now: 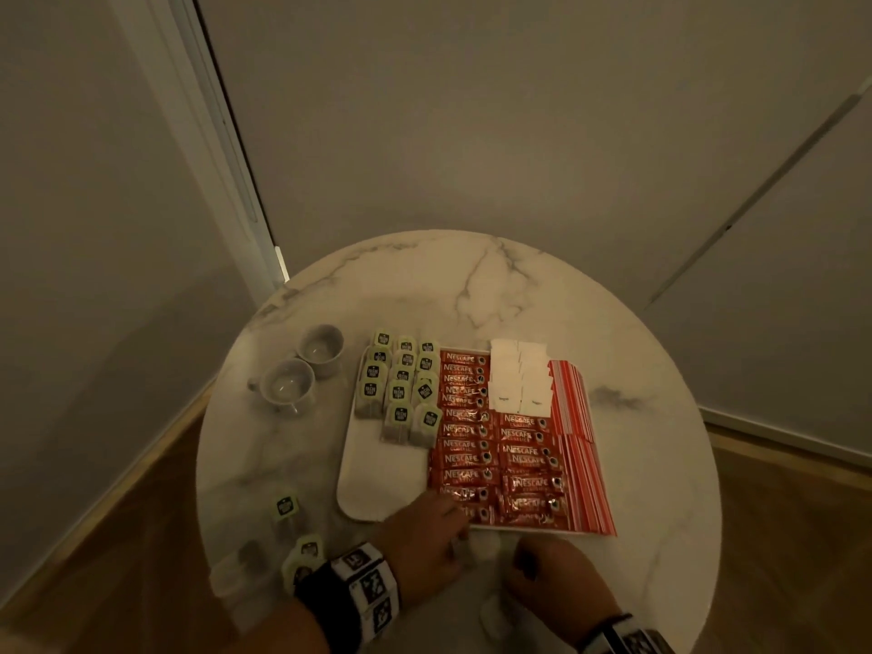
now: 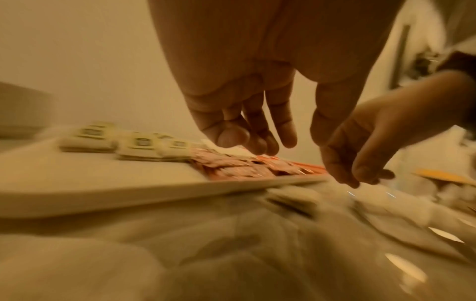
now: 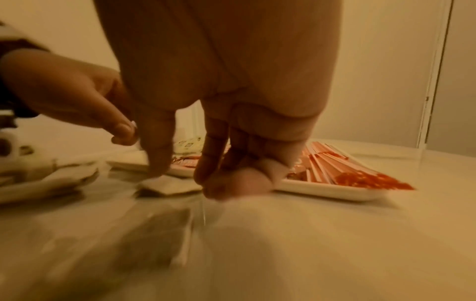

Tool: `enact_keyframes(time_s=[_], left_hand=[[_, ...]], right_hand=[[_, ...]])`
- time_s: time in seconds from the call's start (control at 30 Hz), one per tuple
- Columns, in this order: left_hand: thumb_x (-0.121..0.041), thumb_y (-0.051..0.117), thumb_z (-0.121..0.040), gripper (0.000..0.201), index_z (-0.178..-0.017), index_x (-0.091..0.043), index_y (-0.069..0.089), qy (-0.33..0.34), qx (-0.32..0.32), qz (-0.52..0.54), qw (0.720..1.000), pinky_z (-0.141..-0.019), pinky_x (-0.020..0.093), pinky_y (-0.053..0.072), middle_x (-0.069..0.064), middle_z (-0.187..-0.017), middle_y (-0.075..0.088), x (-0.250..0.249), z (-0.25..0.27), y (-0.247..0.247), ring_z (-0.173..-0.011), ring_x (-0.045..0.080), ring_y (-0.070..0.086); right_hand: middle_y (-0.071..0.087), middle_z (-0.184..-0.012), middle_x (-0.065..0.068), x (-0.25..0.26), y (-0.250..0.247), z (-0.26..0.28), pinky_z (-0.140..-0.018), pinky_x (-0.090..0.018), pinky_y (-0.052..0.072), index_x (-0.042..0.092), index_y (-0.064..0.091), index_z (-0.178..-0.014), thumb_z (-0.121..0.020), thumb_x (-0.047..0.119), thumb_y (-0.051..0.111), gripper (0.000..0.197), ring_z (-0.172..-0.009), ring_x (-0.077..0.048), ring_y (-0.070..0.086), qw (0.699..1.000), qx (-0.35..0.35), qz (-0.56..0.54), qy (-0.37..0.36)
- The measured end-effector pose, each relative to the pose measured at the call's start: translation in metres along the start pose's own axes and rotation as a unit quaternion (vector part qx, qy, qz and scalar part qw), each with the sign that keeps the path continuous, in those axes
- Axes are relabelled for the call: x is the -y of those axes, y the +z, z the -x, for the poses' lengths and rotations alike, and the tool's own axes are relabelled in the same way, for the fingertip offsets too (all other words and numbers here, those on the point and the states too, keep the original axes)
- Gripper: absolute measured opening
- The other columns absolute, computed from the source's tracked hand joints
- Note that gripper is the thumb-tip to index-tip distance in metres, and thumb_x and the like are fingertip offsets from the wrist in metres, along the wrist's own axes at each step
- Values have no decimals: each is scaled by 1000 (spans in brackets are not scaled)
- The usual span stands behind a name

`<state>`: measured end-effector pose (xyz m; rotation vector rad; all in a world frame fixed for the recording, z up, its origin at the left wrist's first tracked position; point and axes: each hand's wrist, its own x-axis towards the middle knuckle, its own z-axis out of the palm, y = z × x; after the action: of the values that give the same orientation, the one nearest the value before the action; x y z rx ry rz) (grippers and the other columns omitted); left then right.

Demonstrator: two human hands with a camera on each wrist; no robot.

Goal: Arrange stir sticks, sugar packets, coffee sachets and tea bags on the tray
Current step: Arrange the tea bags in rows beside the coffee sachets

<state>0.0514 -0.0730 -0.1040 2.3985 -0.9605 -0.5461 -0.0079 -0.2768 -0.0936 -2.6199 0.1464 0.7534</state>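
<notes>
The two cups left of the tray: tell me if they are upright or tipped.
Upright. In the head view both cups show round open mouths facing up, standing on the marble table.

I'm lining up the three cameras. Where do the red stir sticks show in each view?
Head: stir sticks along the tray's right edge, right of centre.
Left wrist: a thin orange strip at the tray's far side, mid-right, blurred.
Right wrist: fanned out at mid-right, overhanging the tray's near rim.
Shared landmark: the tray's white rim.
</notes>
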Motion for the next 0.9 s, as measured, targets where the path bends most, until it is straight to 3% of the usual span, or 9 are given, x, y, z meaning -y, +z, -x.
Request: enact_keyframes(time_s=[0.17,0.3,0.4,0.53,0.63,0.7,0.77,0.83,0.9], left_hand=[[-30,58,-84,42,-122,-14,47,23,94,-128,987,-96,44,42,8,-130,41,-26,-5,25,-119,26,37],[-10,49,-91,35,-126,-7,44,-25,118,-177,977,-98,46,41,15,-135,39,-36,-13,34,-121,32,38],[-7,45,-94,32,-126,-6,44,-45,130,-202,970,-99,44,40,17,-131,45,-40,-18,35,-119,33,42],[-8,48,-93,30,-122,-6,49,-75,144,-191,968,-96,45,44,16,-127,51,-41,-16,32,-116,33,49],[-21,47,-94,23,-115,-12,53,-130,91,-78,984,-89,39,48,11,-119,58,-37,-11,17,-106,30,57],[-26,46,-92,17,-102,-17,56,-189,52,36,980,-84,33,48,8,-108,61,-32,-9,-1,-98,26,59],[-16,44,-90,13,-89,-14,57,-254,20,216,943,-76,36,54,10,-95,62,-25,-8,-19,-88,30,63],[-4,38,-92,22,-91,-6,60,-307,-8,444,842,-59,37,57,15,-85,65,-19,-4,-32,-75,35,67],[-2,35,-91,28,-97,-3,62,-325,-34,584,743,-48,29,49,17,-77,67,-12,2,-45,-61,33,66]], right_hand=[[45,-118,7,-8,24,17,-90,-27,49,29,44,-119,-65,61,71,69,-103,-11,52,995,57,74,27],[44,-124,5,-10,36,26,-91,-24,47,26,45,-122,-75,52,68,58,-106,-12,52,997,7,78,-5],[41,-125,4,-8,40,28,-91,-23,46,24,44,-125,-81,44,63,52,-107,-12,49,997,-28,58,-37],[34,-135,1,-6,39,28,-96,-24,42,24,44,-132,-89,39,54,47,-118,-16,37,988,-9,108,-111],[30,-141,-2,-3,36,28,-100,-27,41,21,40,-139,-88,46,37,57,-126,-20,34,976,7,152,-155],[45,-128,-1,4,31,26,-85,-25,52,23,53,-127,-78,51,35,59,-113,-17,52,968,21,196,-158],[60,-95,7,1,33,21,-51,-15,52,30,65,-96,-71,54,37,44,-76,-6,63,975,55,175,-129],[60,-79,10,-1,44,13,-36,-14,45,31,68,-79,-72,51,35,39,-63,-4,60,965,65,218,-130],[61,-75,9,2,47,9,-33,-16,43,30,69,-75,-72,46,35,37,-63,-7,61,952,59,263,-143]])
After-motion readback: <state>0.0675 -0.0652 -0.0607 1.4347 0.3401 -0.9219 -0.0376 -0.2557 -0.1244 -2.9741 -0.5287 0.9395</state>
